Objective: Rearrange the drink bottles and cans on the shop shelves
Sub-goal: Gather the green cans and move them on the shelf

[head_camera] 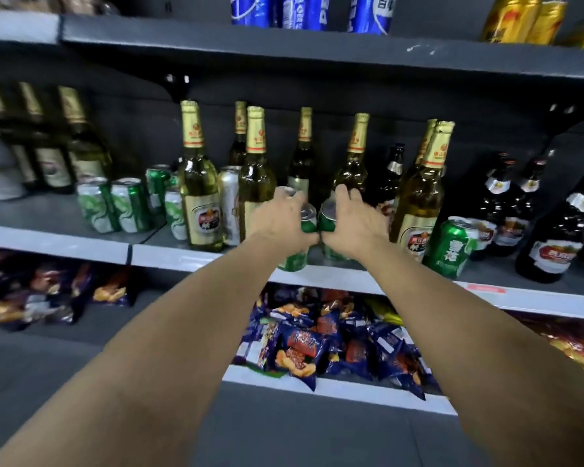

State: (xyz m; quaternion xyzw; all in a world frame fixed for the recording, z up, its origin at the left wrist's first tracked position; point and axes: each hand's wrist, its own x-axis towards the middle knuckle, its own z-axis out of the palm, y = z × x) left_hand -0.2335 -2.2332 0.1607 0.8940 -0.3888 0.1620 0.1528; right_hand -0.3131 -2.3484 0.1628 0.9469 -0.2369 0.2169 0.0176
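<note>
On the middle shelf (81, 246), my left hand (277, 219) grips a green can (307, 221) near the front edge. Right beside it, my right hand (354, 220) grips a second green can (327, 217); the two cans stand side by side and nearly touch. Tall gold-foil beer bottles (199, 183) stand around and behind both hands. More green cans (115, 205) cluster at the left, and one green can (449, 247) leans at the right. Most of each held can is hidden by my hands.
Dark brown bottles (516, 203) fill the right of the shelf. Blue cans (297, 10) and gold cans (523, 20) stand on the shelf above. Snack bags (321, 342) lie on the lower shelf. A silver can (229, 197) stands between two bottles.
</note>
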